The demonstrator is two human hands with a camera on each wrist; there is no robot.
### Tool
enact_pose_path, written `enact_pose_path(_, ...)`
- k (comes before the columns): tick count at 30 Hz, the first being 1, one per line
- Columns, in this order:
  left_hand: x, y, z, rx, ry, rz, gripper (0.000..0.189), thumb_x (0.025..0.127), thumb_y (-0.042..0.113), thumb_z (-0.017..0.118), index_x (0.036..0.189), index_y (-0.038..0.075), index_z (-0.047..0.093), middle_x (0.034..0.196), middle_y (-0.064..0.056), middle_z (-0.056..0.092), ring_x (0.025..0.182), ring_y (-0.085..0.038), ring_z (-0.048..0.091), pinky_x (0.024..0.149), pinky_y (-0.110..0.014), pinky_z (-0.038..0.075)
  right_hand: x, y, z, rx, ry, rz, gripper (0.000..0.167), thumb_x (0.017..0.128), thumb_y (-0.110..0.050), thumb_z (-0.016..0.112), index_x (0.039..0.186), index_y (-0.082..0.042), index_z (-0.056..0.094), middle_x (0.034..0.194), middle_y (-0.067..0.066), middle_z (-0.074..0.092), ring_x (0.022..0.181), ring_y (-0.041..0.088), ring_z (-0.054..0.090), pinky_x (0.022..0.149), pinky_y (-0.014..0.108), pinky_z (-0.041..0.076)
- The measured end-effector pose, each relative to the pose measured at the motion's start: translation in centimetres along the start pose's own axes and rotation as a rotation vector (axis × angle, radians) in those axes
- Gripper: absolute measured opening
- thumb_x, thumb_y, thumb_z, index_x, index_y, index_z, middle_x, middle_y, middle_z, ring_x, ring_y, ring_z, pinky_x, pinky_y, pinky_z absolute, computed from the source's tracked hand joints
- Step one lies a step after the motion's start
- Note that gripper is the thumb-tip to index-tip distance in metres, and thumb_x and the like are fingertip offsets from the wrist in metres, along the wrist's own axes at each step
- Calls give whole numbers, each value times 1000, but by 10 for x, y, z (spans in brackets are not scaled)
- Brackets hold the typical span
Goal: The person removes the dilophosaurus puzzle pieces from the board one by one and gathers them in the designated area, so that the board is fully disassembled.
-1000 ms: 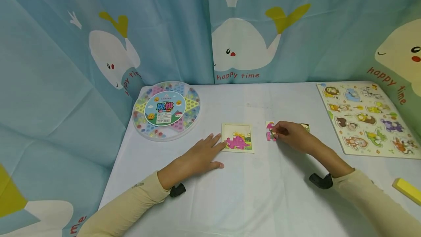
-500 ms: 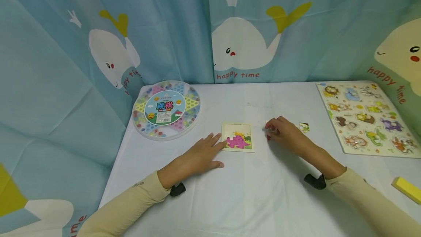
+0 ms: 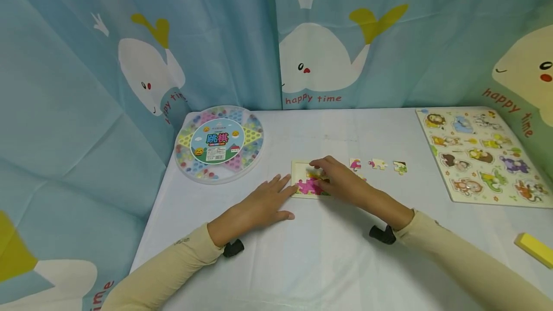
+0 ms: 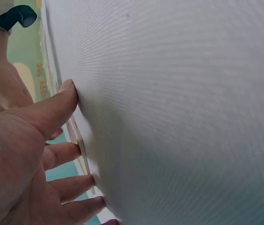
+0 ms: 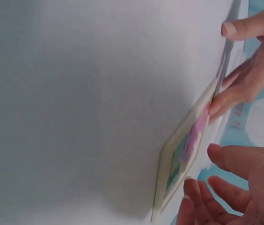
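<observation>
A small square jigsaw board with a partly filled pink dinosaur picture lies on the white table. My left hand rests flat with fingers spread, its fingertips at the board's left edge. Over the board's right half, my right hand bends its thumb and fingers downward, covering part of the picture. In the right wrist view the thumb stands apart from the fingers; whether a piece sits between them is unclear. Loose jigsaw pieces lie right of the board: a pink one, a pale one and a green one.
A round Chinese checkers set stands at the back left. An animal peg puzzle board lies at the right, and a yellow block near the right edge. A blue whale curtain hangs behind the table.
My right hand has moved left from the loose pieces to above the jigsaw board, uncovering several of the pieces. My left hand has stayed in place.
</observation>
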State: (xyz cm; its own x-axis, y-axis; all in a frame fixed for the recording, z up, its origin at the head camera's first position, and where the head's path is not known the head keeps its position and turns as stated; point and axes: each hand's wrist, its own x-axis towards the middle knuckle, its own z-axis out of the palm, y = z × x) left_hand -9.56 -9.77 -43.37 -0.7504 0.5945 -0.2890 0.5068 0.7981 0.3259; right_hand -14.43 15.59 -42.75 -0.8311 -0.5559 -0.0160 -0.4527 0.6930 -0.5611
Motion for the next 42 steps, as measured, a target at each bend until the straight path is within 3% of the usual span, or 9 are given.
enact_pose_path(6,2,-1,2,3,3,5,77,103,52,63,167,18,35,176,-11,21,162,-36,20,129,-53,25,4,0,10,-54,19,-64,46,95,-1,75,138,8,59,126,23,64,104,31,65,95,47,60)
enact_pose_path(13,3,-3,3,11,5,7,77,103,53,63,166,19,35,176,-11,21,162,-36,21,128,-54,27,5,-6,11,-109,-6,-36,46,96,-2,75,138,9,60,127,24,63,106,31,64,98,47,59)
enact_pose_path(27,1,0,0,11,4,3,77,103,53,63,166,18,36,176,-11,21,162,-36,21,128,-54,26,8,-8,5,-77,-63,-29,29,98,-1,72,126,3,66,127,22,58,103,28,59,95,45,56)
enact_pose_path(38,1,-1,1,5,1,-5,77,102,52,64,166,18,37,176,-11,21,162,-36,20,129,-54,26,9,-7,6,-115,8,-36,31,93,-3,79,120,-8,66,112,15,66,102,31,60,89,48,55)
enact_pose_path(42,1,-1,1,-1,0,-5,77,102,52,64,166,18,36,176,-10,21,162,-36,20,129,-54,25,11,-5,5,-111,31,-48,22,95,-4,76,116,-9,69,104,10,69,97,29,63,85,49,53)
